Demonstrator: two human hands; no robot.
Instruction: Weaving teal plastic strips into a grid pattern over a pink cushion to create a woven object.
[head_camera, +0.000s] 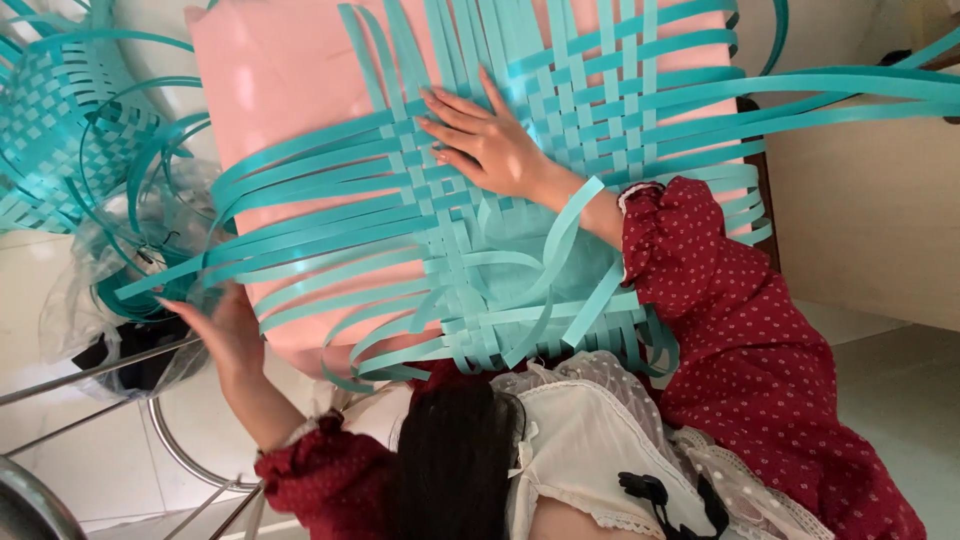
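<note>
Nearest the camera, dark hair (455, 460) and a red dotted sleeve (745, 330) fill the lower frame. Just beyond, the left hand (225, 335) reaches with fingers spread to the loose ends of teal strips (300, 235) at the edge of a pink board (270, 80), gripping nothing visible. The right hand (490, 140) lies flat, fingers open, pressing on the half-woven teal mat (520, 200) spread over the board. Farther left, a finished woven teal basket (60, 120) rests beside clear plastic wrap (90, 290).
</note>
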